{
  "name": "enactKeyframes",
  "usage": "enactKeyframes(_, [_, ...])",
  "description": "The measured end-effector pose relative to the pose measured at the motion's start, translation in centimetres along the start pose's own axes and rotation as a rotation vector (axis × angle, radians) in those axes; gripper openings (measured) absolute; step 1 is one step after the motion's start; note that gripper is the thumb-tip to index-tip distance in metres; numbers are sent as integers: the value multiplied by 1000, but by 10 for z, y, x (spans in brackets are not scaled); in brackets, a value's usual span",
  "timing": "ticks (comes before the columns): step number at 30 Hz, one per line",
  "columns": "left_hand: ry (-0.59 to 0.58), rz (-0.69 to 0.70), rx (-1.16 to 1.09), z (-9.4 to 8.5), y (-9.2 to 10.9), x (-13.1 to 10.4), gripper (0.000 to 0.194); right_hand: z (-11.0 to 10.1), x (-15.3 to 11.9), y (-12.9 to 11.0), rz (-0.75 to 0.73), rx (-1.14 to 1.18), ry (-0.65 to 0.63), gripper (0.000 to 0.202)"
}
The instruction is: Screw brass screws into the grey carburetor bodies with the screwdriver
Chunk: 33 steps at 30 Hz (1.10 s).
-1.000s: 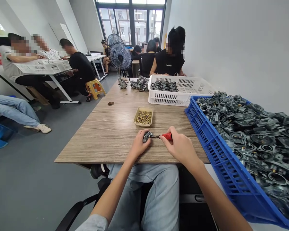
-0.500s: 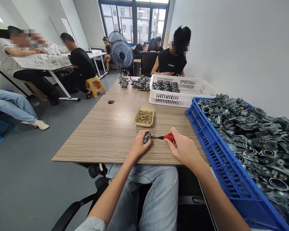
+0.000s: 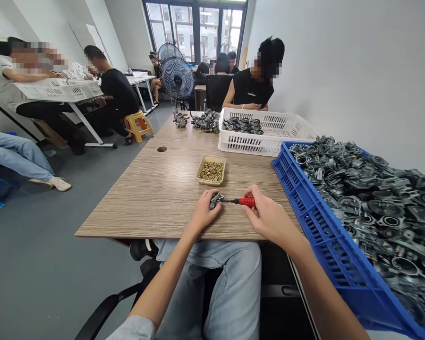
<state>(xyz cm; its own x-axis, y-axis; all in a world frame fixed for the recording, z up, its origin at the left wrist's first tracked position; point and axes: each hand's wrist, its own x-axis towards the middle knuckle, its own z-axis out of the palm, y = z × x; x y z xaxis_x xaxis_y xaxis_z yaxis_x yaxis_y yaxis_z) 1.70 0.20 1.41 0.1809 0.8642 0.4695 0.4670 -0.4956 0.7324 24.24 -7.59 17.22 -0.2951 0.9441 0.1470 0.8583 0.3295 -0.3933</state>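
Observation:
My left hand [image 3: 206, 210] is closed round a small grey metal carburetor body [image 3: 215, 200] at the table's near side, its fingers covering part of it. A screwdriver [image 3: 246, 202] with a red handle lies level in my right hand [image 3: 264, 212], gripped between thumb and fingers. Its dark shaft points left, and the tip meets the right side of the metal part; the exact contact is too small to make out. Just beyond my hands stands a tan tray [image 3: 197, 177] filled with small brass-coloured pieces.
To the right, a blue crate [image 3: 304, 208] is heaped with metal carburetor parts [image 3: 371, 208]. A white basket [image 3: 248, 147] holding dark parts stands farther back, beside clustered carburetors [image 3: 206, 122] on the wood-grain table [image 3: 145, 203]. Across from me sits a co-worker [image 3: 251, 92].
The view has shifted slightly, so everything sits a little higher and further left. Both hands keep their holds on the carburetor body and screwdriver. The co-worker opposite has moved their hands slightly.

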Motion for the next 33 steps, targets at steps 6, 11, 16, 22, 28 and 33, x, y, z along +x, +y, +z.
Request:
enactKeyframes(6, [-7,-15,6,-2,3,0,38,7,5,-6,173,-336,44,26])
enactKeyframes(11, [6,-34,13,-2,4,0,40,9,7,-2,190,-288,84,31])
enactKeyframes(16, [16,-47,28,0,3,-1,41,11,19,38,124,14,156,27])
enactKeyframes(22, [177,-31,176,-10,22,-1,56,60,48,109,227,434,446,43])
enactKeyframes(28, [32,211,8,47,136,-41,9,109,54,146,367,483,561,56])
enactKeyframes(33, [-510,639,32,145,227,-88,36,116,53,157,374,503,566,59])
